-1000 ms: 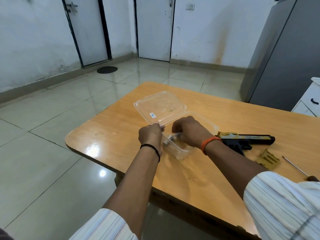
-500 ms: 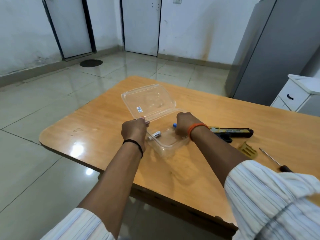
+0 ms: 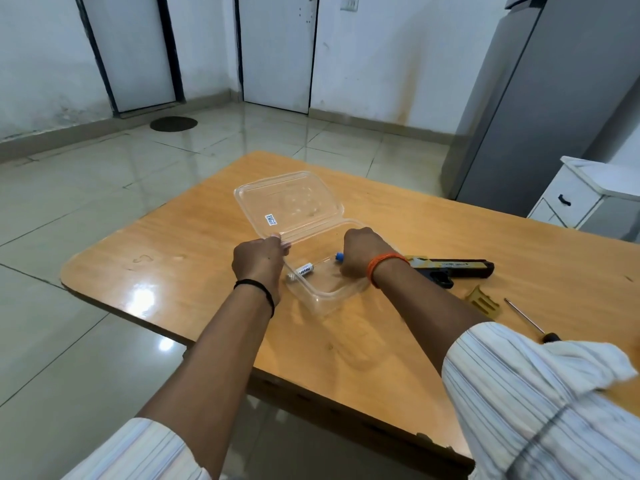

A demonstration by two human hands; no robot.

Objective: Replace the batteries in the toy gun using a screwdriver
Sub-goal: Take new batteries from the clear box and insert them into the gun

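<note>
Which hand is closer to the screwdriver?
The right hand. It is in the clear box, with the toy gun between it and the screwdriver. The left hand is farther away.

Box (image 3: pixel 322 296) on the table (image 3: pixel 194 244) between the two hands; its lid (image 3: pixel 287 202) lies open behind the left hand (image 3: pixel 258 261); one battery (image 3: pixel 304 270) in the box just right of that hand; right hand (image 3: pixel 360 252) in the box, around another battery (image 3: pixel 339 257); toy gun (image 3: pixel 450 268), battery cover (image 3: pixel 483 303) and screwdriver (image 3: pixel 530 322) right of the right hand.
</note>
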